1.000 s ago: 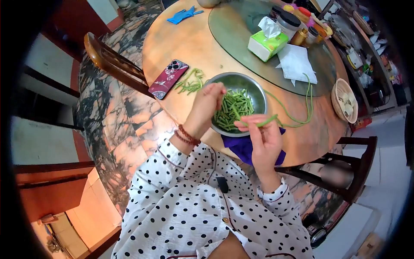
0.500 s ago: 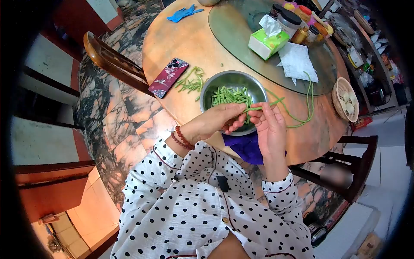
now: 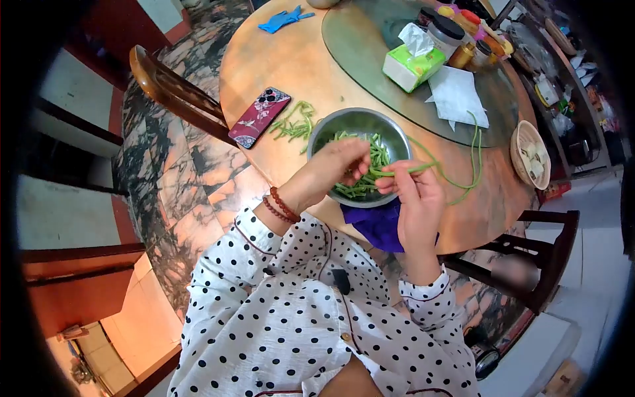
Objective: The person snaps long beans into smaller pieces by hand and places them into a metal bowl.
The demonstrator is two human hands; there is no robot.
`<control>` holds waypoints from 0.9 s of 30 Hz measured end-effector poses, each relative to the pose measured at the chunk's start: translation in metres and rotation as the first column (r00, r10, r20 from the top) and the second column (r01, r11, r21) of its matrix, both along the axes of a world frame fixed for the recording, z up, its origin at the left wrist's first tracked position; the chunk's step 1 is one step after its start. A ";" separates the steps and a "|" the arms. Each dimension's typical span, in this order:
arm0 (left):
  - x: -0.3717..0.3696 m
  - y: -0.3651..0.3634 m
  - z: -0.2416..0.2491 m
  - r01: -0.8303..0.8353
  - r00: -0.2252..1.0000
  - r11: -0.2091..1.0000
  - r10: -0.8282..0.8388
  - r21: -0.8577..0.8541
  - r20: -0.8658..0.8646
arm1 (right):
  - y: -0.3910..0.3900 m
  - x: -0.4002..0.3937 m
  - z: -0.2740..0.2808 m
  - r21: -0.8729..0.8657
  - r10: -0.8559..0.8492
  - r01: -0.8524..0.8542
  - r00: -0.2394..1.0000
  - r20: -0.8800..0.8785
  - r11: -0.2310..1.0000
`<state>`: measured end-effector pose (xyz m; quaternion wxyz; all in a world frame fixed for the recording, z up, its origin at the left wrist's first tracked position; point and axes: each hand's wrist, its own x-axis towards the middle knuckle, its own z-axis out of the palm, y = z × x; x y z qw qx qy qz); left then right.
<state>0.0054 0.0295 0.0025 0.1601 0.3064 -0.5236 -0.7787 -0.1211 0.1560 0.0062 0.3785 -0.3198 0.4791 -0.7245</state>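
A steel bowl [image 3: 401, 126] on the round table holds many short cut pieces of green bean [image 3: 378, 153]. My right hand [image 3: 421, 195] pinches a long green bean [image 3: 477, 159] over the bowl's right side; its length loops right across the table, up to the glass turntable. Over the bowl's left part is my left hand [image 3: 338, 162], with a beaded bracelet on the wrist. Its fingers are curled together, apart from the long bean, and whatever they may hold is hidden. Thin bean scraps [image 3: 296, 121] lie in a small heap left of the bowl.
A patterned phone [image 3: 260, 118] lies beside the scraps. On the glass turntable [image 3: 357, 56] are a tissue pack [image 3: 413, 68], white paper [image 3: 460, 96] and several jars. A basket [image 3: 531, 155] sits at the right edge, a blue glove [image 3: 284, 20] at the back, a purple cloth [image 3: 377, 225] below the bowl.
My hands were together on the bean; now they are apart. My left hand has moved left and slightly up over the bowl, away from the bean's end. My right hand still grips the bean.
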 end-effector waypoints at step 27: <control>-0.006 0.003 -0.013 -0.249 0.966 0.958 0.256 0.140 -0.036 | 0.001 0.017 -0.009 -0.206 -0.108 0.053 0.958 -0.265 0.977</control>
